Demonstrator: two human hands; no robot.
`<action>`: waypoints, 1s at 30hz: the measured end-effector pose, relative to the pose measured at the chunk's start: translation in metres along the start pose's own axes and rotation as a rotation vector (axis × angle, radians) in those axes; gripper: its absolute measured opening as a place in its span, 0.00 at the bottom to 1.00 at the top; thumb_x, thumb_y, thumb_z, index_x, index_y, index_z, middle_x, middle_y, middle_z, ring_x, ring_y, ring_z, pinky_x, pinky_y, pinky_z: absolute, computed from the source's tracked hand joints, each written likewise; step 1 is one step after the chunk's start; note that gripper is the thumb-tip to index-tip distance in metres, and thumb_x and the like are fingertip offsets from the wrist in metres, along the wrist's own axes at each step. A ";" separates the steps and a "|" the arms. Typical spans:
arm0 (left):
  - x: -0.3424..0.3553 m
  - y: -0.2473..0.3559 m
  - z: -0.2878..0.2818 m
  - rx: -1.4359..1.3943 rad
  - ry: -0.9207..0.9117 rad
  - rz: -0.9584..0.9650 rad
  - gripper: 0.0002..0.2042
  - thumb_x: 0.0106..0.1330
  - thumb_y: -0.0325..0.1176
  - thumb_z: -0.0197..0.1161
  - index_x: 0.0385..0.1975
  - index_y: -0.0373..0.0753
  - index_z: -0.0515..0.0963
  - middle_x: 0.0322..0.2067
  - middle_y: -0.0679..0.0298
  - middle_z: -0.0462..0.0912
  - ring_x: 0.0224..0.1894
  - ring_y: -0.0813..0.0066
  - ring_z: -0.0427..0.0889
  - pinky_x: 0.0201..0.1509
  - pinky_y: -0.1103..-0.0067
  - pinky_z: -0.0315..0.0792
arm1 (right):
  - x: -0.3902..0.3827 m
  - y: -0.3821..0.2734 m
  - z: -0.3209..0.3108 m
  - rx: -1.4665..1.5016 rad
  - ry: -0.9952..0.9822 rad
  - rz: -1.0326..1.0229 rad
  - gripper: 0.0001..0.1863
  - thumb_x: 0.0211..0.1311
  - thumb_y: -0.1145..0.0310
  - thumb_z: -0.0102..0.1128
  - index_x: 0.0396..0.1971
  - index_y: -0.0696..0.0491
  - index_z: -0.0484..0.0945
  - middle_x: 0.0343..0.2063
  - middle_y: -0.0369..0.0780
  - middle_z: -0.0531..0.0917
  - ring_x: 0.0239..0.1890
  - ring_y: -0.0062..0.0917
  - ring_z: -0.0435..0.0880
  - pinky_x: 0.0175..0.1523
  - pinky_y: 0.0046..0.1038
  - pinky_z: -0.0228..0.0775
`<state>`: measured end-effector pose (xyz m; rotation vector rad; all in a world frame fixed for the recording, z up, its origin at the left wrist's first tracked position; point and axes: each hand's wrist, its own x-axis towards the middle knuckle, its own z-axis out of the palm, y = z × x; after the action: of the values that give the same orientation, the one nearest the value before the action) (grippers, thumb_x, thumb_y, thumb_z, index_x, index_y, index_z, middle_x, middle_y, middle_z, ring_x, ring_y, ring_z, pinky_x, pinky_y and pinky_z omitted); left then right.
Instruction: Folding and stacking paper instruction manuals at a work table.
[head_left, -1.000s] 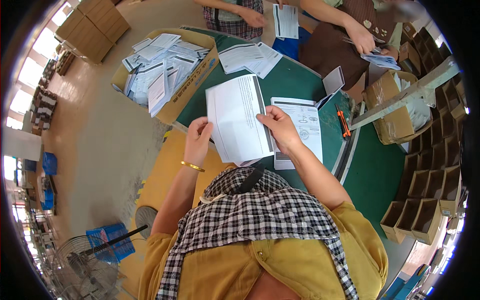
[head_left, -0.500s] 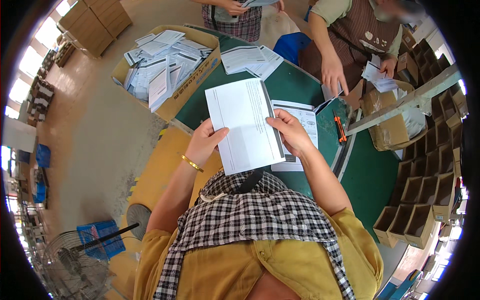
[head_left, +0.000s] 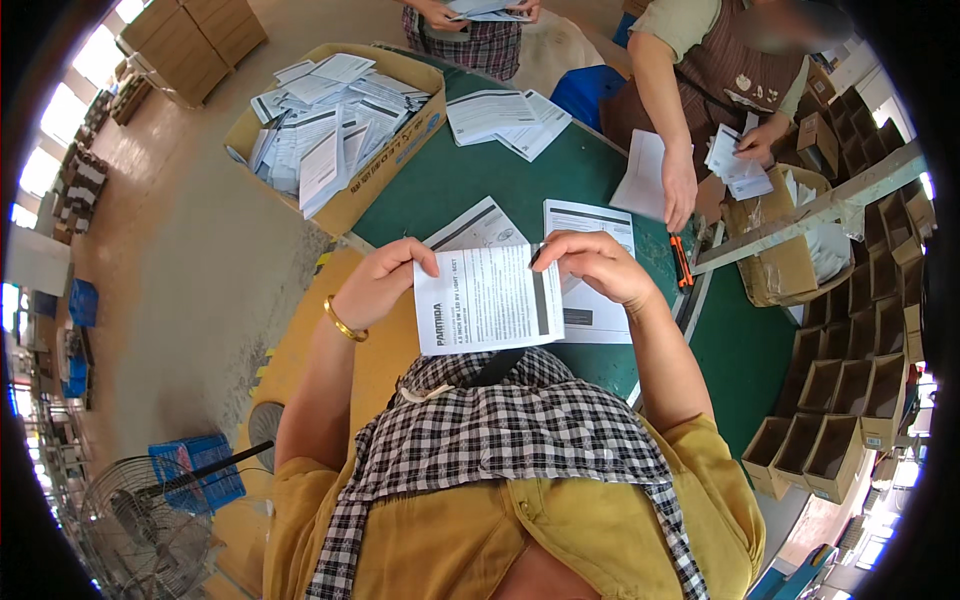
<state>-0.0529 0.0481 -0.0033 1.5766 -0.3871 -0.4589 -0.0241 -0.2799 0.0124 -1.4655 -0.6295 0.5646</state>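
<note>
A folded white printed sheet (head_left: 488, 305) is hanging between the two hands. The left hand (head_left: 375, 285) is pinching its upper left corner; the right hand (head_left: 600, 267) is pinching its upper right. Beyond, printed papers (head_left: 600, 325) are lying on the green table (head_left: 585, 165).

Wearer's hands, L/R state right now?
Left hand: closed, holding the printed sheet at its upper left corner.
Right hand: closed, holding the same sheet's upper right corner.
</note>
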 end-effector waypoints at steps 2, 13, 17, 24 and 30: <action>0.004 0.000 -0.009 0.085 -0.006 -0.067 0.07 0.66 0.23 0.48 0.32 0.36 0.75 0.39 0.65 0.76 0.45 0.78 0.74 0.52 0.79 0.68 | 0.005 -0.006 0.004 -0.082 0.012 0.007 0.13 0.57 0.79 0.47 0.36 0.56 0.81 0.34 0.36 0.81 0.35 0.22 0.78 0.41 0.21 0.70; 0.061 0.014 0.023 0.677 -0.103 0.017 0.13 0.62 0.41 0.61 0.36 0.35 0.80 0.30 0.58 0.81 0.32 0.70 0.80 0.37 0.76 0.72 | 0.035 -0.018 0.041 -0.475 0.221 0.001 0.11 0.58 0.77 0.55 0.42 0.54 0.75 0.31 0.42 0.79 0.30 0.32 0.79 0.38 0.27 0.71; 0.055 0.004 0.018 0.621 0.037 0.154 0.13 0.63 0.42 0.60 0.32 0.37 0.81 0.24 0.57 0.80 0.25 0.68 0.78 0.31 0.75 0.70 | 0.040 0.014 0.054 -0.722 0.423 -0.106 0.06 0.62 0.72 0.55 0.37 0.57 0.76 0.26 0.42 0.78 0.26 0.25 0.76 0.35 0.26 0.69; 0.042 0.001 -0.014 0.446 0.054 0.089 0.13 0.65 0.40 0.58 0.34 0.36 0.81 0.24 0.59 0.80 0.26 0.71 0.78 0.32 0.77 0.70 | 0.046 0.006 0.043 -0.714 0.751 -0.069 0.08 0.65 0.69 0.53 0.33 0.59 0.76 0.21 0.41 0.76 0.24 0.25 0.73 0.33 0.23 0.67; 0.048 -0.024 -0.063 0.592 0.149 0.148 0.11 0.61 0.36 0.60 0.36 0.35 0.80 0.26 0.61 0.80 0.29 0.74 0.78 0.33 0.80 0.72 | 0.054 0.025 0.017 -0.659 1.037 0.247 0.14 0.64 0.67 0.54 0.21 0.58 0.74 0.15 0.41 0.73 0.18 0.25 0.71 0.25 0.27 0.64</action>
<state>0.0197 0.0789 -0.0277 2.1202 -0.5527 -0.1074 0.0033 -0.2292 -0.0096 -2.1897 0.2334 -0.3013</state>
